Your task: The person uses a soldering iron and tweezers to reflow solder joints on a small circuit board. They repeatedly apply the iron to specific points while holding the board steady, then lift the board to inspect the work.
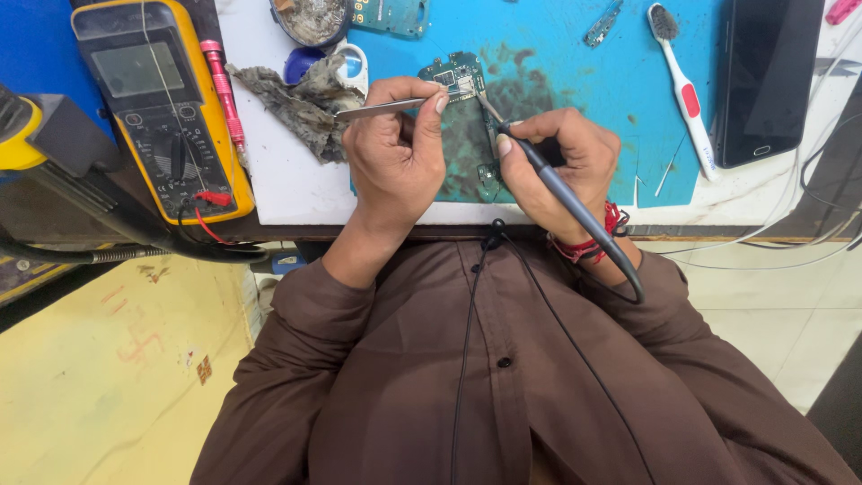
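- A green circuit board (460, 81) lay on the blue mat (575, 99), at the middle of the counter (296, 193), just beyond both sets of fingertips.
- The left hand (395, 157) had its fingers (437, 99) pinched tight on metal tweezers (377, 110), which lay crosswise with the gripped end at the board's near left edge.
- The right hand (566, 162) had its fingers (512, 144) closed narrowly around a dark soldering iron (561, 193), held like a pen; its tip met the board's near right part.
- Counted: one board under the hands, a second board (388, 15) at the far edge, one pair of tweezers, one iron.
- Left of the hands lay a grey rag (296, 103), a pink screwdriver (224, 94) and one yellow multimeter (157, 99).
- To the right lay one white toothbrush (684, 94) and one black phone (768, 76).
- Red thread (597, 242) circled the right wrist.
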